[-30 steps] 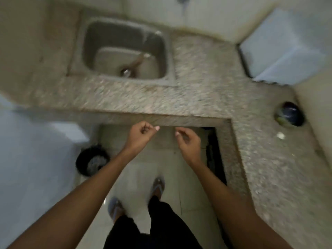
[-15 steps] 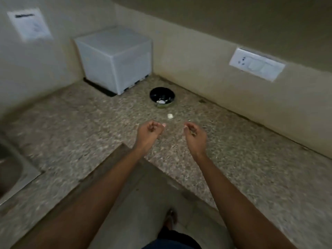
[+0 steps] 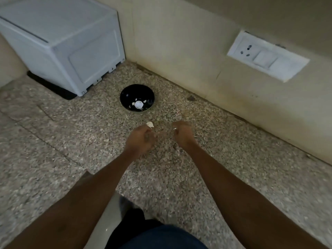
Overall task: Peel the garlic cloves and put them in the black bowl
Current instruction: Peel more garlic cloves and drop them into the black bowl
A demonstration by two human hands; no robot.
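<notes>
Garlic clove (image 3: 150,124) on the speckled counter (image 3: 224,159), just short of the black bowl (image 3: 137,97)
The clove lies at the left hand's (image 3: 139,141) fingertips; the picture is too blurred to tell whether it is touched. That hand's fingers are curled, and so are the right hand's (image 3: 182,134), with something small and pale at their tips. The bowl holds pale pieces. A white box (image 3: 71,51) stands in the corner; a socket plate (image 3: 267,55) is on the wall
</notes>
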